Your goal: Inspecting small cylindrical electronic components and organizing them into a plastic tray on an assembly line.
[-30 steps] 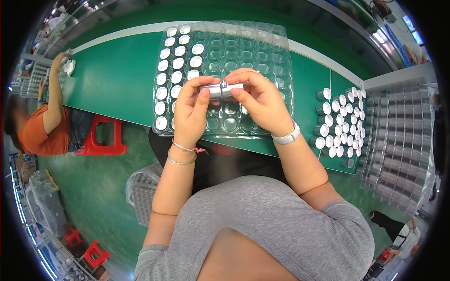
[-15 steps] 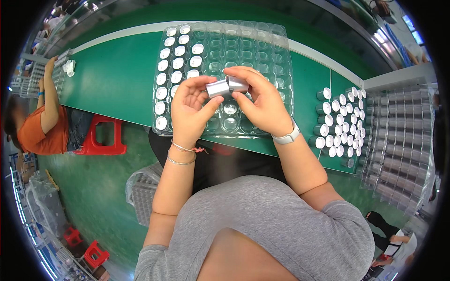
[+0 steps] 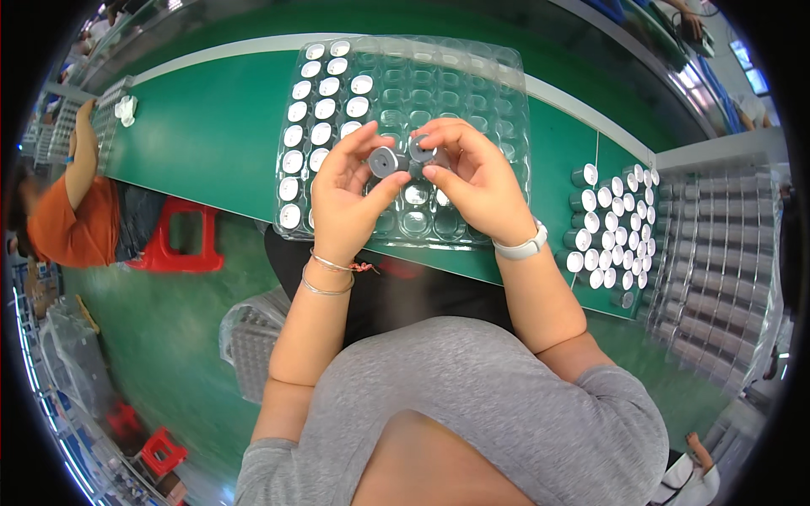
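**Green table (image 3: 211, 126) over a green floor (image 3: 169, 337)**

A see-through tray (image 3: 447, 105) lies on the table in front of me. White-topped tubes (image 3: 320, 133) fill pockets on its left side. Above the tray, my left hand (image 3: 348, 190) has its thumb and fingers pinched on a grey tube (image 3: 385, 162). Its dark round end, with a tiny spot in the middle, faces me. My right hand (image 3: 483, 181) has its thumb and fingers closed on another grey tube (image 3: 423, 150), and I see its dark end too. The two are very close, but I cannot tell if they touch.

I have a white watch (image 3: 523, 242) on my right wrist and thin bracelets (image 3: 327, 290) on my left. More tubes (image 3: 609, 239) stand in a bunch to my right, beside some big trays (image 3: 717, 270). Far to my left, a person in orange (image 3: 80, 221) is near a red stool (image 3: 181, 240).
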{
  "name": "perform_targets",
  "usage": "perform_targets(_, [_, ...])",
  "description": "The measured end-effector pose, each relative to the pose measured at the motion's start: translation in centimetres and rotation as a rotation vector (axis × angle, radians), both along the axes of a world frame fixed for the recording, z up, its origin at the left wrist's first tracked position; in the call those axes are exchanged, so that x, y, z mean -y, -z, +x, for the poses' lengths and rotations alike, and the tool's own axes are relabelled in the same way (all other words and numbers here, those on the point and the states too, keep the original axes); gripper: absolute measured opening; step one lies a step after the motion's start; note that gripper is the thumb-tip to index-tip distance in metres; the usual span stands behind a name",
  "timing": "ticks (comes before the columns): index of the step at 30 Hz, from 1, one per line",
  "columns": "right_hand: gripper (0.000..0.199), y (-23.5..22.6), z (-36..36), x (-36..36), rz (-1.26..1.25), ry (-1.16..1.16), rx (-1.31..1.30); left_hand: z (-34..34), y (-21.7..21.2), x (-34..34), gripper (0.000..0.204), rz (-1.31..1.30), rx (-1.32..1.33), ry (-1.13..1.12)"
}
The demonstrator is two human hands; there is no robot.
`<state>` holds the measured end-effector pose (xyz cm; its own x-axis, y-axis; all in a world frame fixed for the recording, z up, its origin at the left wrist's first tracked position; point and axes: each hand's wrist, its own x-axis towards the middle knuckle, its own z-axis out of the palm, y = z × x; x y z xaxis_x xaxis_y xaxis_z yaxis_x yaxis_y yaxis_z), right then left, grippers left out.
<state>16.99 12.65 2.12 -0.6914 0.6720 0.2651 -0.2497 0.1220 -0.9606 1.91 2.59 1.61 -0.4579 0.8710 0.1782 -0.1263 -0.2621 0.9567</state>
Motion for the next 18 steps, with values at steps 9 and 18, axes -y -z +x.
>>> perform_targets(9, [0.051, -0.85, -0.41, 0.68, -0.078, -0.07, 0.019, -0.58, 0.16, 0.11, 0.06, 0.02, -0.1, 0.03])
perform_targets(18, [0.057, -0.69, -0.24, 0.66, 0.001, -0.092, 0.044, -0.38, 0.48, 0.17, 0.059, 0.022, -0.164, 0.063])
